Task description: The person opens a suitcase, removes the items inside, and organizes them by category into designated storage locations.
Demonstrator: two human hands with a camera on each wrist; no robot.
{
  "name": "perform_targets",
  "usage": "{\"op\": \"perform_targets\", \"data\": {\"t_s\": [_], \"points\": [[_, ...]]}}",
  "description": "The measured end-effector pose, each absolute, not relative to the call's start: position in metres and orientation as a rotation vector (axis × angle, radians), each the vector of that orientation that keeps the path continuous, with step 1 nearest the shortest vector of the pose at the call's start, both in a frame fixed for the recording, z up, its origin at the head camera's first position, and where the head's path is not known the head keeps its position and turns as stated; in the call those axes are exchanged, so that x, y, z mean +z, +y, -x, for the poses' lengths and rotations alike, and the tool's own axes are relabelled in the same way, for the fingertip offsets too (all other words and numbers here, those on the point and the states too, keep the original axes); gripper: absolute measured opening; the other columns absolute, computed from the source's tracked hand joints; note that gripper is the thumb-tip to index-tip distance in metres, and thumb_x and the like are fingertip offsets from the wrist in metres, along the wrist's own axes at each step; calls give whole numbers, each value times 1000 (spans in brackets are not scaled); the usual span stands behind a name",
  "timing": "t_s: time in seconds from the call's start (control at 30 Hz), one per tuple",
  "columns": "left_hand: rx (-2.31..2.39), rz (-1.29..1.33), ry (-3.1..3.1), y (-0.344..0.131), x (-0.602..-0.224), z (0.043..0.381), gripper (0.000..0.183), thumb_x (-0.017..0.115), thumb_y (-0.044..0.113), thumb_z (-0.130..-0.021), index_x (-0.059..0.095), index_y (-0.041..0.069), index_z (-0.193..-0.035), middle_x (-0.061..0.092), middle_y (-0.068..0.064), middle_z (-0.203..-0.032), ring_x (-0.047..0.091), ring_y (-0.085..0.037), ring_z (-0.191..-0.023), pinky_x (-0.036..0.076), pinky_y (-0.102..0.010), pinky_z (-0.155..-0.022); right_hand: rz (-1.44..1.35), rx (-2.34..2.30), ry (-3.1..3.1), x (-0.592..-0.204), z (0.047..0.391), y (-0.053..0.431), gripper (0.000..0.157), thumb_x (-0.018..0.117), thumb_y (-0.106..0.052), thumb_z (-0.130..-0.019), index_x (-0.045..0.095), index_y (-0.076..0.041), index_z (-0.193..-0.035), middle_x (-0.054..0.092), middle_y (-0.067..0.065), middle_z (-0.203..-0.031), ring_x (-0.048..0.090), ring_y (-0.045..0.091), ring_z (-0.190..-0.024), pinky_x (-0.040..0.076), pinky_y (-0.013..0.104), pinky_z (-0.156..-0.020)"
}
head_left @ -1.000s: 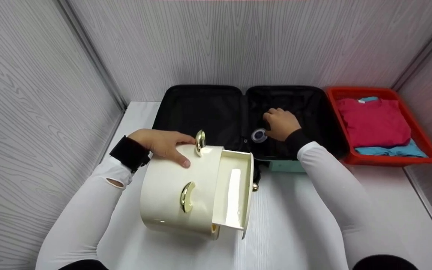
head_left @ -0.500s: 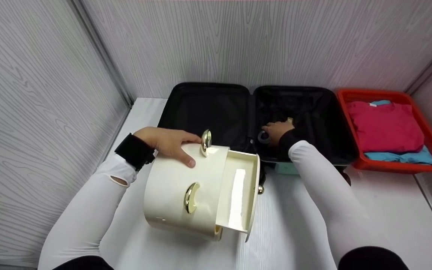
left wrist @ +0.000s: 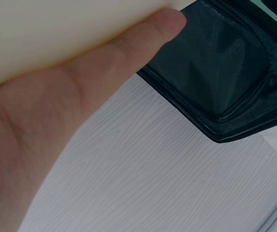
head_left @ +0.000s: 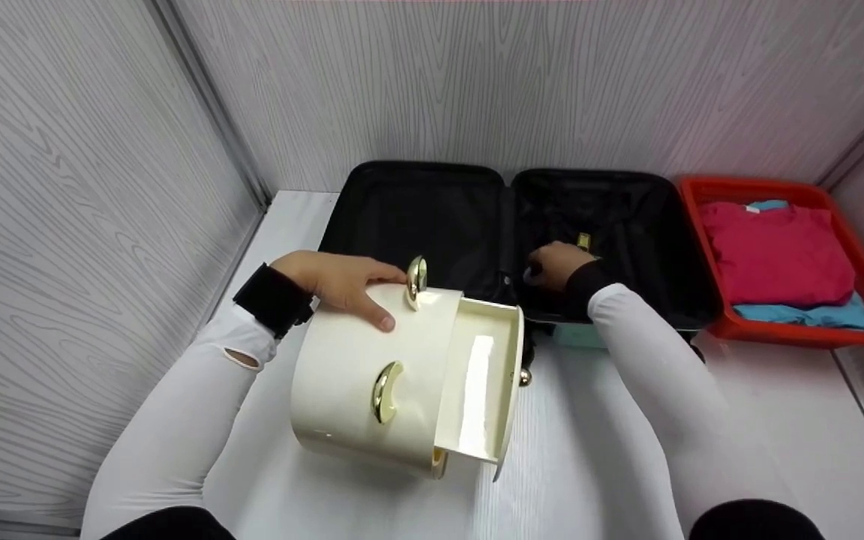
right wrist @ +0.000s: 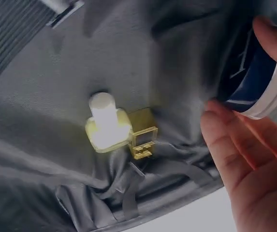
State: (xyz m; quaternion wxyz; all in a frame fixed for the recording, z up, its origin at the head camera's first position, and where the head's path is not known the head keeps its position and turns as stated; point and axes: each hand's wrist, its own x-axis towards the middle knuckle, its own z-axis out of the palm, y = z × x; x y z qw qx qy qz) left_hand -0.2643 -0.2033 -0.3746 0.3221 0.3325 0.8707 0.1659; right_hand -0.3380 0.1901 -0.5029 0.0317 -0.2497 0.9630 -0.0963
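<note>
A cream storage box [head_left: 364,352] with gold crescent handles lies with its drawer [head_left: 481,375] pulled out toward the right. My left hand [head_left: 342,283] rests on the box's upper left, thumb extended across its surface; in the left wrist view a straight finger [left wrist: 114,58] lies along the cream side. Inside the right half of the open black suitcase [head_left: 646,262], my right hand [head_left: 561,264] holds a round jar [right wrist: 261,92], dark blue with a white rim, between thumb and fingers. Near it on the lining lie a small bottle [right wrist: 107,125] with a white cap and a gold, frame-fronted piece [right wrist: 144,133].
The suitcase's left half [head_left: 424,225] lies flat behind the box. At its right stands a red basket [head_left: 814,337] with a folded pink garment [head_left: 777,251] over blue cloth. Wood-patterned walls [head_left: 432,82] enclose the white table [head_left: 567,450] at the back and sides.
My right hand has lowered into the suitcase and come to the round jar, now held in its fingers. A gold piece has come into sight beside it. The left hand stays on the box.
</note>
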Motion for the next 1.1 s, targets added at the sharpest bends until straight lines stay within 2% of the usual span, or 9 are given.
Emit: {"op": "perform_targets", "data": {"t_s": [0.17, 0.3, 0.5, 0.73, 0.93, 1.1], "points": [[433, -892, 2279, -204, -376, 266, 78, 84, 41, -95, 51, 10, -159, 62, -11, -150, 53, -29, -142, 36, -50, -128, 730, -429, 2974, -472, 331, 195, 36, 80, -17, -96, 72, 2, -126, 74, 26, -124, 69, 48, -117, 54, 61, -105], [434, -899, 2265, -205, -376, 268, 74, 84, 39, -95, 53, 11, -156, 64, -11, -144, 56, -28, -138, 38, -49, -126, 848, -599, 2993, -437, 321, 194, 36, 81, -20, -98, 71, -1, -126, 72, 25, -126, 66, 46, -118, 51, 61, -106], [399, -906, 2278, -209, -376, 269, 76, 82, 41, -96, 51, 11, -158, 61, -11, -149, 53, -29, -141, 37, -50, -127, 1193, -780, 2928, -387, 283, 175, 28, 81, -18, -96, 72, -5, -120, 71, 16, -119, 65, 31, -105, 54, 50, -93], [394, -937, 2289, -213, -378, 271, 74, 81, 42, -97, 51, 10, -157, 62, -12, -148, 54, -30, -141, 37, -52, -127, 1537, -713, 2621, -364, 222, 134, 34, 86, -12, -80, 74, -9, -112, 74, 6, -112, 67, 19, -97, 57, 40, -85], [404, -945, 2296, -213, -377, 271, 73, 80, 40, -98, 51, 8, -157, 63, -13, -147, 56, -31, -140, 38, -52, -126, 1516, -447, 2572, -364, 188, 101, 29, 93, -22, -78, 72, -11, -95, 73, -1, -92, 66, 17, -81, 55, 35, -76], [416, -931, 2290, -212, -378, 272, 73, 80, 40, -98, 52, 8, -157, 64, -12, -144, 58, -30, -136, 40, -51, -124, 1442, -366, 2616, -373, 179, 86, 30, 92, -18, -73, 63, -14, -79, 62, -7, -74, 54, 9, -66, 45, 27, -62]]}}
